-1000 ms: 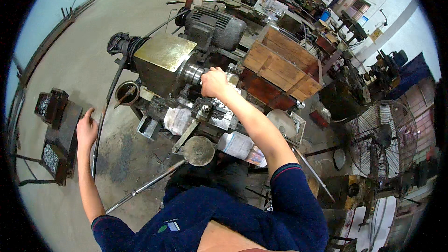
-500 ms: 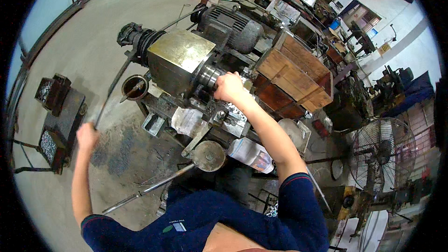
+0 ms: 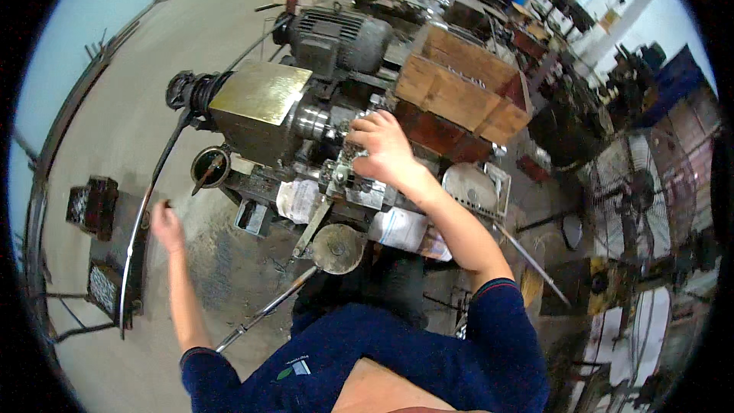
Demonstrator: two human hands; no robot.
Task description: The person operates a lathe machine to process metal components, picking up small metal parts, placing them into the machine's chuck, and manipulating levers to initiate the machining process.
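My right hand (image 3: 384, 151) is over the carriage of a small lathe, just right of its shiny spindle nose (image 3: 312, 122). Its fingers are bent but apart, and I see nothing held; whether the fingertips touch the metal beneath is hidden. My left hand (image 3: 166, 228) hangs beside a long bar lever (image 3: 144, 218), apart from it, with loosely bent fingers and nothing in them. The lever runs up to the rear end of the headstock (image 3: 248, 126), which has a bright flat top plate. A clamp bolt (image 3: 339, 173) stands on the carriage below my right hand.
A round handwheel (image 3: 338, 249) with a long metal handle (image 3: 267, 308) is close to my body. Behind the carriage stands a wooden box (image 3: 459, 92), beside a ribbed motor (image 3: 340, 37). A dark pot (image 3: 210, 167) sits left; a fan (image 3: 631, 191) stands right.
My left hand has let go of the lever and moved right. The lever's lower end has swung down. My right hand has come off the spindle nose, its fingers spreading. The whole view has shifted.
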